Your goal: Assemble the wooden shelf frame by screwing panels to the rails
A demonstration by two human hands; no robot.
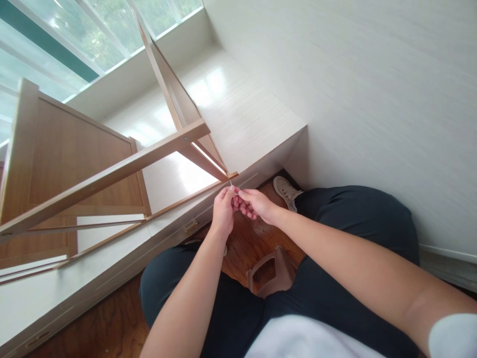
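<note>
Left hand: your left hand (223, 209) is closed in a pinch, fingertips meeting those of the other hand around a small pale pin (231, 183); only its tip shows above the fingers, so you cannot tell whether it is a screw, a peg or a nail.
Right hand: your right hand (253, 203) is curled narrow, its fingers touching the left hand and helping to pinch the same pin.
Pin position: it sits just beside the near end of the thin wooden rail (186, 198), where that rail meets the white panel (122, 258) lying on the floor.
Frame: the wooden frame (112, 171) rises left and far of your hands, with a broad brown board (74, 154) behind it.
Floor: dark wood floor (253, 243); you sit on it with both knees spread, a shoe (285, 190) just right of your hands.
Stool: a small brown plastic stool (270, 271) lies between your legs, near you.
Handling advice: as a judgement, keep the pin upright and in line with its hole, steady it with one hand, and let the other press or turn without tilting.
</note>
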